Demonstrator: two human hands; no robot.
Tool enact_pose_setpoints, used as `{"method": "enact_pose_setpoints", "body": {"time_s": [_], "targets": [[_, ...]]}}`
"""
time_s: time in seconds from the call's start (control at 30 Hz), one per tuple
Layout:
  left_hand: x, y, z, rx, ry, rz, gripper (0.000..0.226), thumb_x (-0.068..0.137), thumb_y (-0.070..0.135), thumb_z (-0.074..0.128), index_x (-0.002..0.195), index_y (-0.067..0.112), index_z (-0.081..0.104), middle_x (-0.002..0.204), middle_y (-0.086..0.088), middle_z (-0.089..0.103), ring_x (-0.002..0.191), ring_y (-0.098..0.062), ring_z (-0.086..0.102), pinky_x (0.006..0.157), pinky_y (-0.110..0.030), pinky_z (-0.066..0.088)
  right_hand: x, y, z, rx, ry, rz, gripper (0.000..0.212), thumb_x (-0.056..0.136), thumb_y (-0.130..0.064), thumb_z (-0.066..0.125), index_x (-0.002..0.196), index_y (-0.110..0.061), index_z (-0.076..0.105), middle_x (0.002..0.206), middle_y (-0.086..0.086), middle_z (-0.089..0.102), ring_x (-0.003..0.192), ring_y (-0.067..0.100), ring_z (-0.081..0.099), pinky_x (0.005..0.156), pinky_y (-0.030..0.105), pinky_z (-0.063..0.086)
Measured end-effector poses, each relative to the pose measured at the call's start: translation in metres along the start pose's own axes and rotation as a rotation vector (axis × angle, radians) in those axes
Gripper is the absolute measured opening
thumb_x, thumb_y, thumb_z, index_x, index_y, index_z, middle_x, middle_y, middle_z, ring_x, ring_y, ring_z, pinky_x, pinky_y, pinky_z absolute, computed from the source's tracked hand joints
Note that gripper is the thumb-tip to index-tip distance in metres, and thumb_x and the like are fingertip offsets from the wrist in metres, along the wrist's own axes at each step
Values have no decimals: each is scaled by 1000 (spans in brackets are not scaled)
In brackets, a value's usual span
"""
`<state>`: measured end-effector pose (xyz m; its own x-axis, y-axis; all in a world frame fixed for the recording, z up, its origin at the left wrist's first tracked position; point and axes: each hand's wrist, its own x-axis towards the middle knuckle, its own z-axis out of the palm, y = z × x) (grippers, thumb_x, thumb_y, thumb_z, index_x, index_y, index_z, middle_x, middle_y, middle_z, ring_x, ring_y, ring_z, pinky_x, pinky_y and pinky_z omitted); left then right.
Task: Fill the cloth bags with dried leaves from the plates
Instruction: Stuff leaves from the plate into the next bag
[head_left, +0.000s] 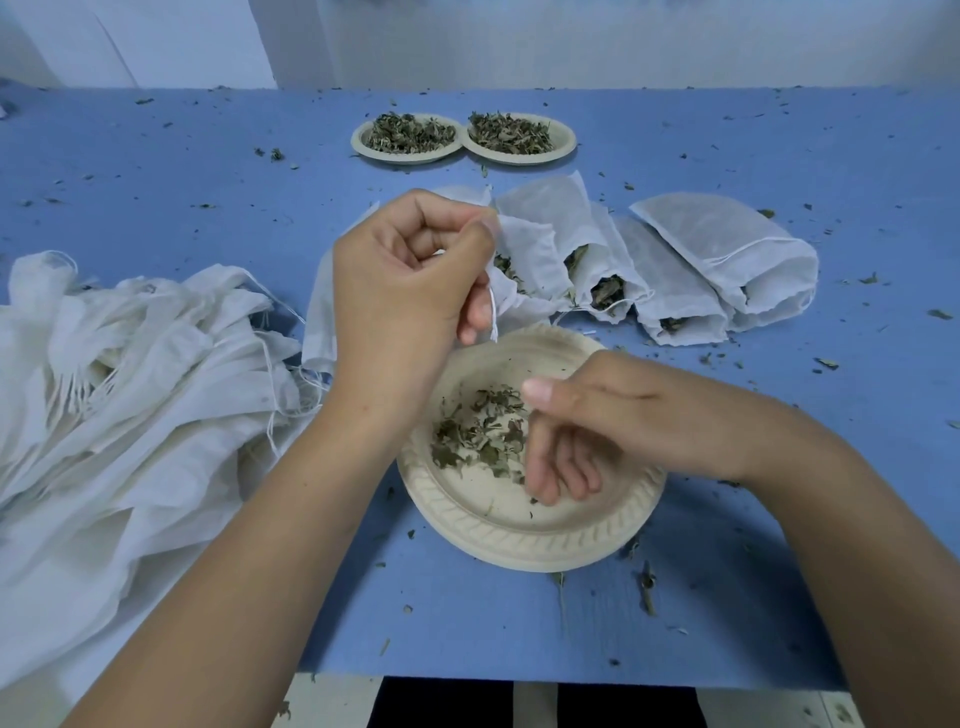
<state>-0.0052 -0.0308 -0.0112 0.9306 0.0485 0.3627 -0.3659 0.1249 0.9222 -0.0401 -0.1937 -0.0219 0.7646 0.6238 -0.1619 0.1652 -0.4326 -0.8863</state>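
Filled bags (727, 260) lie behind. Near plate (519, 540) almost emptied, two far plates (363, 148) full, empty-bag pile (130, 389) waiting. Left hand (400, 291) pinches open bag (524, 260). Right hand (582, 421) loosely curled, apparently empty.

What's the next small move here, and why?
Probably the right hand pinches up leaves from the near plate: it hovers over them, apparently empty, while the left hand pinches a cloth bag just behind the plate.
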Motion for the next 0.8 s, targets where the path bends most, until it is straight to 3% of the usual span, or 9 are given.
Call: {"method": "enact_pose_setpoints", "body": {"time_s": [0.1, 0.2, 0.27, 0.4, 0.47, 0.53, 0.6, 0.7, 0.8], "targets": [[1, 0, 0, 9, 13, 6, 22, 89, 1, 60, 71, 13, 61, 40, 12, 48, 31, -3, 41, 35, -15, 33, 5, 1, 1, -34, 243, -85, 54, 97, -43, 32, 87, -6, 70, 81, 7, 70, 72, 19, 65, 74, 37, 55], [2, 0, -1, 9, 26, 3, 21, 89, 1, 60, 72, 12, 61, 39, 12, 48, 31, -4, 41, 35, -16, 33, 4, 5, -8, -430, 538, -69, 67, 93, -54, 22, 75, -4, 63, 70, 9, 64, 66, 20, 60, 71, 43, 49], [2, 0, 0, 9, 25, 0, 19, 89, 1, 60, 72, 11, 61, 40, 11, 48, 31, -4, 41, 35, -15, 33, 5, 5, -7, -593, 477, -22, 71, 88, -57, 19, 77, -3, 63, 73, 7, 62, 68, 19, 60, 73, 41, 47], [1, 0, 1, 6, 21, -4, 19, 89, 0, 61, 73, 9, 61, 41, 11, 49, 30, -4, 41, 35, -15, 33, 6, 0, 4, -79, 255, -3, 48, 95, -46, 33, 98, -16, 70, 83, 1, 69, 74, 12, 69, 78, 27, 54], [1, 0, 1, 1, 23, -6, 19, 89, -1, 60, 73, 9, 61, 41, 11, 49, 30, -4, 41, 35, -15, 33, 5, -3, 3, 59, 319, -30, 32, 97, -31, 41, 104, -17, 69, 87, 2, 69, 75, 13, 70, 76, 25, 55], [1, 0, 1, 0, 23, -5, 21, 89, -2, 60, 72, 9, 60, 41, 12, 49, 30, -4, 41, 34, -16, 33, 4, -4, 1, -66, 419, -44, 22, 93, -22, 51, 106, -23, 67, 90, -7, 63, 73, 11, 66, 75, 23, 52], [2, 0, 1, -3, 19, -11, 22, 90, -2, 60, 71, 10, 59, 40, 12, 48, 30, -4, 42, 34, -15, 32, 6, -5, 2, -308, 339, 23, 37, 82, -28, 64, 119, -33, 60, 104, -17, 51, 84, 0, 57, 83, 17, 45], [1, 0, 2, 0, 10, -23, 22, 90, -1, 61, 71, 9, 59, 39, 10, 48, 29, -5, 41, 33, -15, 32, 14, -5, 19, -541, 122, 58, 74, 75, -43, 75, 139, -39, 40, 128, -23, 35, 116, -11, 29, 102, 10, 24], [1, -1, 2, -2, -2, -19, 19, 91, 1, 61, 73, 7, 59, 38, 8, 48, 28, -6, 40, 34, -14, 32, 22, -8, 33, -474, 111, -36, 66, 77, -32, 77, 135, -32, 47, 120, -23, 37, 102, -18, 31, 94, 2, 27]]}}
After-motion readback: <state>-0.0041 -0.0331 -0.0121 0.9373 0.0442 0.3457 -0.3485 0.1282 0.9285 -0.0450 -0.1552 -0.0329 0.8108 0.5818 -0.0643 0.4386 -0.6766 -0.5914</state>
